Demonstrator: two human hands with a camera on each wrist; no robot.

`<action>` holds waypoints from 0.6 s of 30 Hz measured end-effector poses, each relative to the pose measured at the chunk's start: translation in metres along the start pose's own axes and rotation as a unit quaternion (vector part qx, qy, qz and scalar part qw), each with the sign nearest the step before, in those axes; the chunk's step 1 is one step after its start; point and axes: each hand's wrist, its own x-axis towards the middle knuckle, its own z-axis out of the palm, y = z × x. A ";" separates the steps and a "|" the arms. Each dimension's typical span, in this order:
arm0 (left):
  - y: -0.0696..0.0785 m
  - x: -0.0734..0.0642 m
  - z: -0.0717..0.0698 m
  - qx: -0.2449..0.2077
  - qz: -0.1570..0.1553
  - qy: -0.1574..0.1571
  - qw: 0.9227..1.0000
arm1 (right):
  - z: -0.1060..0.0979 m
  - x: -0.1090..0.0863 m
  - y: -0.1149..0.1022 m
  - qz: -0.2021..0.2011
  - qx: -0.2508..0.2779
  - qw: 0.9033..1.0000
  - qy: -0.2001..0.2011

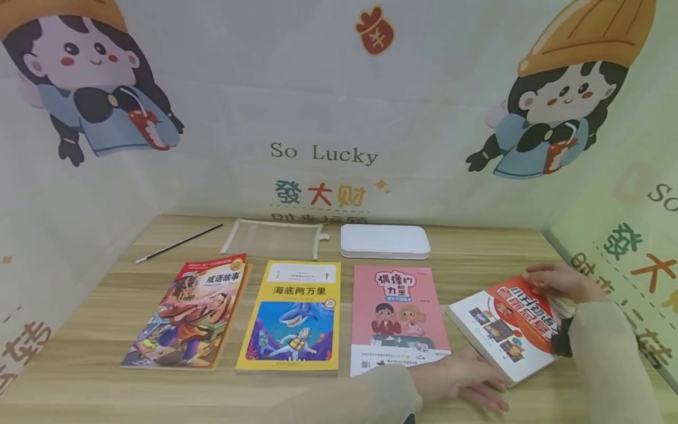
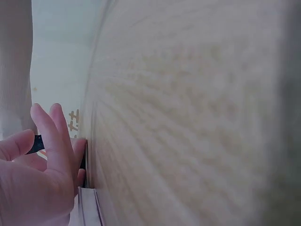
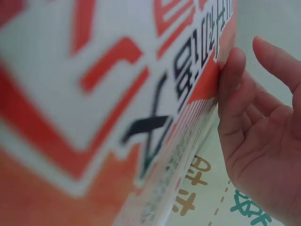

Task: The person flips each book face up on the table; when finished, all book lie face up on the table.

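Observation:
A red-and-white book lies turned askew at the right of the row on the table. My left hand is at its near edge, between it and the pink book. In the left wrist view the left hand has its fingers extended beside white page edges. At the red-and-white book's far right corner is my right hand. The right wrist view shows the right hand's fingertips against the book's edge, the thumb held apart from the cover.
A yellow book and an illustrated book lie to the left on the wooden table. Along the back are a thin black stick, a mesh pouch and a white case. Printed cloth walls enclose the table.

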 end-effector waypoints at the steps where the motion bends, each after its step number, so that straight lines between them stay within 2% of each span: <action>1: 0.000 0.000 0.000 0.004 0.000 -0.002 1.000 | 0.000 -0.001 -0.001 -0.003 -0.002 1.000 -0.001; 4: 0.002 -0.002 -0.001 0.014 0.008 -0.007 1.000 | 0.000 -0.006 -0.001 -0.019 -0.008 1.000 -0.003; 7: 0.008 -0.006 -0.006 0.042 0.030 -0.021 0.998 | 0.000 -0.009 0.001 -0.030 -0.014 0.999 0.016; 10: 0.019 -0.010 -0.017 0.109 0.073 -0.013 0.991 | -0.001 -0.013 0.005 -0.040 -0.022 0.998 0.047; 11: 0.025 -0.011 -0.021 0.133 0.088 -0.004 0.987 | -0.001 -0.016 0.006 -0.042 -0.022 0.997 0.054; 14: 0.039 -0.012 -0.032 0.202 0.127 0.057 0.969 | -0.002 -0.022 0.014 -0.043 -0.032 0.996 0.077; 16: 0.046 -0.009 -0.040 0.231 0.144 0.095 0.957 | -0.005 -0.016 0.035 -0.046 -0.039 0.994 0.090; 18: 0.052 -0.005 -0.049 0.265 0.155 0.126 0.943 | -0.004 -0.022 0.041 -0.043 -0.047 0.992 0.104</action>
